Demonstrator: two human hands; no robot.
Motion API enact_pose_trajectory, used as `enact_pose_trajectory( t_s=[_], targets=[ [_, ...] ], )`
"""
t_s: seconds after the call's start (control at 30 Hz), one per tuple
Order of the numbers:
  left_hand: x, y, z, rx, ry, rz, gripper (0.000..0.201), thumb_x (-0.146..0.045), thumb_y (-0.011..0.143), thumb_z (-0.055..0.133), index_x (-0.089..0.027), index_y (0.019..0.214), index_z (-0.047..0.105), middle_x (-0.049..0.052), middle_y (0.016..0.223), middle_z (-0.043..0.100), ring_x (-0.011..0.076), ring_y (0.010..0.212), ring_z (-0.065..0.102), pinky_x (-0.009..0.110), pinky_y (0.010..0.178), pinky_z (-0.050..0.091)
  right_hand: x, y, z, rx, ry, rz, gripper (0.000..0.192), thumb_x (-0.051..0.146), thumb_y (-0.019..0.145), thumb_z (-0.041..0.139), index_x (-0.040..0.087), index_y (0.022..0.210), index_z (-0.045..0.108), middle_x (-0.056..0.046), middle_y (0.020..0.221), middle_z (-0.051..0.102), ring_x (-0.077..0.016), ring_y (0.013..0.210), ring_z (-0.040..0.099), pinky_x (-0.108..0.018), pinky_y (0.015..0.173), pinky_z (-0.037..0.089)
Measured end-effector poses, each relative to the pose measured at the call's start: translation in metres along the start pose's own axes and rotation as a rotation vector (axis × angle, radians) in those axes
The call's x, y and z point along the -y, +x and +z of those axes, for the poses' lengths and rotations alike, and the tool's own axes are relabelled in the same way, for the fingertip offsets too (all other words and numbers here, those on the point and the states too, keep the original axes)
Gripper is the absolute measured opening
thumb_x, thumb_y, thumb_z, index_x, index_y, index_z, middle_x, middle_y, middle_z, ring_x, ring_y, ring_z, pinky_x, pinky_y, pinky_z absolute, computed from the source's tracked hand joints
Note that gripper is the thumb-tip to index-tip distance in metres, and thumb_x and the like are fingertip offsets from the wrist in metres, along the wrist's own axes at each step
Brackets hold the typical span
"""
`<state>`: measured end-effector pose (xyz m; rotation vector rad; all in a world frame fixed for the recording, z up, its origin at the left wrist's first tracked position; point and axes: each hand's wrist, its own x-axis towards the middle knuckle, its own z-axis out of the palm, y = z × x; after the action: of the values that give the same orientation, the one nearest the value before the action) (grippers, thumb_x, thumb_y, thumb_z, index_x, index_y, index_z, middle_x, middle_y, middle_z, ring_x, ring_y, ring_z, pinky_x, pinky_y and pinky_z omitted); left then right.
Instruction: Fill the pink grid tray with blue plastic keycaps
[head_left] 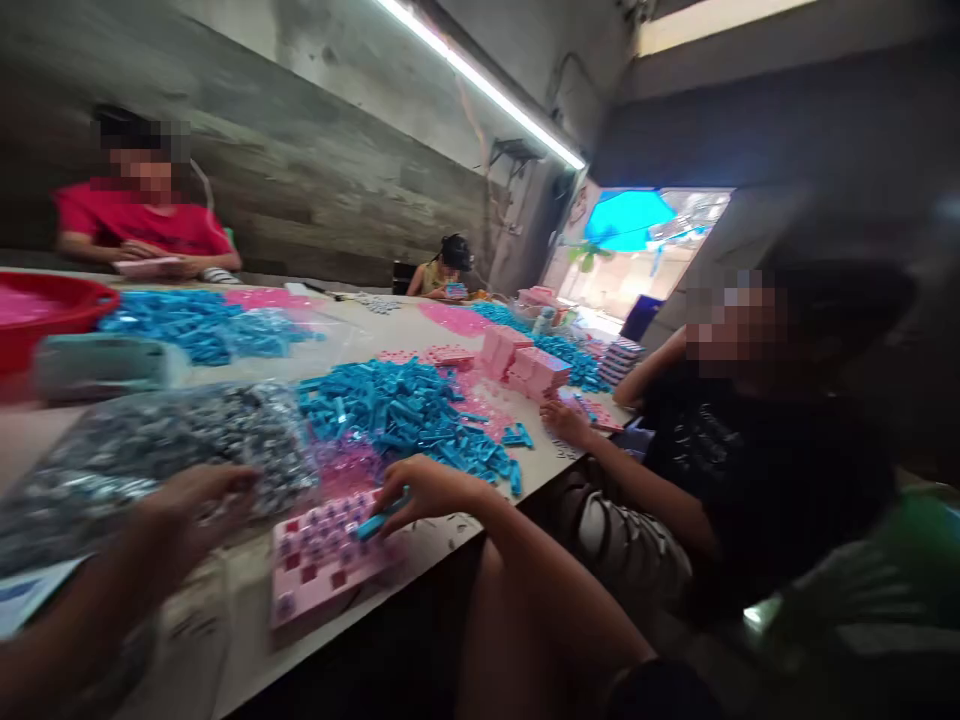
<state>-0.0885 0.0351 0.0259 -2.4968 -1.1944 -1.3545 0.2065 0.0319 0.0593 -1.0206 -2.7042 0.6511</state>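
My right hand (427,487) is closed on a small blue plastic piece (382,520), pinched between thumb and fingers. It is over the right part of a pink block (319,592) near the table's front edge. Dark red squares and small greyish bits dot the block's top. My left hand (199,500) is to the left of the block, in front of a clear bag of small grey parts (187,440). Motion smears its fingers, so its grip cannot be made out. Beyond my right hand lies a heap of blue plastic pieces (397,405), with pink film (349,462) beside it.
A co-worker in black (765,450) sits at the right, one hand near stacked pink blocks (536,368). Across the table (259,655) a person in red (150,225) holds a pink item. Farther back sits another person (442,270). A red basin (52,320) stands left.
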Motion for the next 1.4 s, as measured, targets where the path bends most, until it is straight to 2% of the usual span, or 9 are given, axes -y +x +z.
enact_pose_trajectory(
  t_s=[0.07,0.17,0.3,0.43,0.57,0.77,0.87,1.1,1.4],
  targets=[
    [-0.024,-0.006,0.002,0.117,-0.084,0.035,0.029,-0.045,0.085,0.053,-0.02,0.095,0.061,-0.001,0.083,0.068,0.0124,0.071,0.065,0.02,0.063,0.052,0.0,-0.004,0.001,-0.007,0.033,-0.031,0.025,0.029,0.071,0.075,0.014,0.091,0.073,-0.002,0.08,0.064,-0.0108,0.07,0.056,-0.018,0.062,0.039],
    [-0.06,-0.014,0.011,0.199,-0.171,0.069,0.015,-0.028,0.088,0.05,-0.02,0.093,0.062,0.002,0.087,0.067,0.0135,0.08,0.064,0.022,0.073,0.051,0.002,-0.011,0.003,-0.001,0.099,-0.049,0.023,0.031,0.073,0.073,0.014,0.089,0.072,-0.002,0.077,0.065,-0.0113,0.068,0.057,-0.019,0.061,0.04],
    [-0.082,-0.026,0.022,0.321,-0.227,0.064,0.012,-0.02,0.088,0.049,-0.021,0.087,0.061,0.001,0.082,0.064,0.0121,0.075,0.061,0.021,0.069,0.049,0.011,-0.02,0.006,0.021,0.141,-0.003,0.018,0.024,0.071,0.074,0.014,0.085,0.069,-0.001,0.077,0.065,-0.0108,0.068,0.057,-0.019,0.061,0.04],
    [-0.085,-0.033,0.031,0.426,-0.195,0.053,0.015,-0.021,0.09,0.045,-0.019,0.084,0.06,0.003,0.081,0.062,0.0137,0.075,0.057,0.023,0.067,0.046,0.018,-0.025,0.012,-0.05,0.062,0.035,0.016,0.018,0.066,0.076,0.015,0.076,0.064,0.002,0.074,0.062,-0.0105,0.068,0.054,-0.019,0.061,0.037],
    [-0.084,-0.035,0.036,0.465,-0.154,0.058,0.018,-0.023,0.09,0.045,-0.018,0.083,0.06,0.003,0.077,0.059,0.0141,0.07,0.054,0.024,0.064,0.044,0.02,-0.028,0.018,-0.081,0.014,-0.018,0.015,0.017,0.069,0.074,0.016,0.076,0.061,0.001,0.077,0.061,-0.0112,0.071,0.054,-0.02,0.062,0.036],
    [-0.08,-0.04,0.038,0.417,-0.269,0.04,0.015,-0.022,0.088,0.05,-0.018,0.082,0.062,0.005,0.083,0.061,0.0128,0.074,0.057,0.023,0.067,0.047,0.02,-0.036,0.025,-0.057,-0.011,-0.009,0.012,0.011,0.071,0.067,0.017,0.079,0.06,-0.001,0.083,0.06,-0.0127,0.076,0.055,-0.021,0.065,0.037],
    [-0.08,-0.039,0.036,0.415,-0.291,0.045,0.014,-0.021,0.088,0.05,-0.018,0.088,0.064,0.006,0.088,0.063,0.0137,0.078,0.06,0.024,0.07,0.049,0.018,-0.041,0.025,-0.057,0.013,-0.022,0.019,0.006,0.069,0.063,0.017,0.084,0.061,-0.001,0.086,0.059,-0.0135,0.08,0.055,-0.021,0.07,0.039],
    [-0.081,-0.038,0.035,0.39,-0.266,0.062,0.013,-0.02,0.088,0.05,-0.018,0.088,0.063,0.006,0.086,0.065,0.0138,0.078,0.061,0.024,0.071,0.05,0.013,-0.047,0.018,-0.01,0.045,0.005,0.032,0.003,0.07,0.057,0.02,0.096,0.064,-0.002,0.093,0.06,-0.0137,0.082,0.056,-0.023,0.075,0.042],
    [-0.079,-0.038,0.038,0.386,-0.353,-0.027,0.006,-0.02,0.083,0.058,-0.018,0.081,0.064,0.004,0.082,0.066,0.0134,0.074,0.062,0.023,0.068,0.051,0.007,-0.045,0.019,-0.03,0.063,-0.02,0.025,0.008,0.07,0.061,0.016,0.094,0.063,-0.003,0.091,0.065,-0.0152,0.082,0.059,-0.025,0.075,0.044]
  ],
)
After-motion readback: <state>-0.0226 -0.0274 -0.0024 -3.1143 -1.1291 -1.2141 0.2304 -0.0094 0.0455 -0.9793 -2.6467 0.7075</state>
